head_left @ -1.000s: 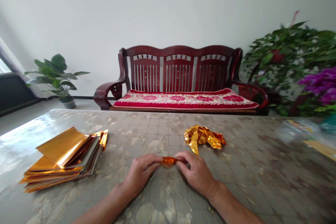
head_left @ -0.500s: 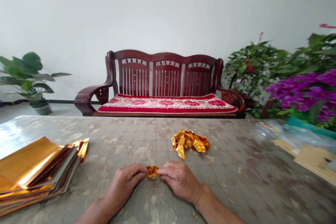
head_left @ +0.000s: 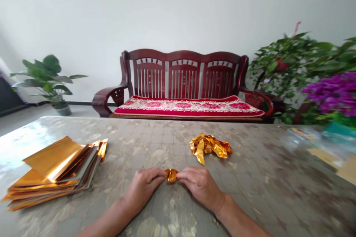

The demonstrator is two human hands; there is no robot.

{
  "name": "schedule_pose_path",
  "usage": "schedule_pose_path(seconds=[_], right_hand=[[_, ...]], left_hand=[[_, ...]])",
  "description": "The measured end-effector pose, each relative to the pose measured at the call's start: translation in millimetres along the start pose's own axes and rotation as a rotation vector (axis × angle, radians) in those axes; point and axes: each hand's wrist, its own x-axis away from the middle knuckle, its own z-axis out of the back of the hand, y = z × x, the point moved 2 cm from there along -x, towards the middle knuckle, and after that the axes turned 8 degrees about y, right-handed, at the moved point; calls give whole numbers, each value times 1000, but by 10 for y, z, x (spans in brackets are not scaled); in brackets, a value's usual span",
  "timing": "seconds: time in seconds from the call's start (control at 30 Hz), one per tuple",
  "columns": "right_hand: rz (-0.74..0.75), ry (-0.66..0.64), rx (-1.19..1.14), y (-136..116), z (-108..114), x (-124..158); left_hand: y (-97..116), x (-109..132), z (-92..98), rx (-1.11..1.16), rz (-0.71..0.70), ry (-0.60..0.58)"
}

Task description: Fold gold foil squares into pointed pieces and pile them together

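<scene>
Wall [head_left: 178, 11]: pale and plain, filling the upper part of the view
Table [head_left: 133, 140]: wide, its glossy grey-brown top patterned with tiles and flowers, bright glare toward the far left corner
Bench [head_left: 185, 55]: dark reddish wood with a slatted back and curled arms, beyond the table's far edge
Leafy plants [head_left: 289, 55]: dense and green, to the right of the bench
Seat cover [head_left: 186, 112]: red with a pale floral band, laid along the bench seat
Sheet stack [head_left: 47, 161]: gold and greyish sheets piled unevenly on the left side of the table, the top one slightly curved
Potted plant [head_left: 50, 70]: broad leaves, on the floor left of the bench
Purple flowers [head_left: 333, 92]: in front of the greenery, at the right edge
Left hand [head_left: 144, 187]: low over the table, thumb and fingers pinching the left end of a small gold piece [head_left: 171, 175]
Right hand [head_left: 203, 187]: mirrors the left, thumb and fingers gripping the right end of the same piece
Crumpled foil [head_left: 210, 146]: gold, lying on the table just beyond the right hand, apart from it
Held piece: shiny, creased, between the two hands near the table's middle, its underside's contact with the top unclear
</scene>
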Motion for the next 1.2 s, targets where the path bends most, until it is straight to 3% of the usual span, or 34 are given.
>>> schedule_pose_path(seconds=[0.47,1.2], right_hand=[[30,10,21,-73,8,-14],[4,12,40,-126,-7,-23]], left_hand=[[30,-7,-18,22,72,2],[115,31,-69,24,22,10]])
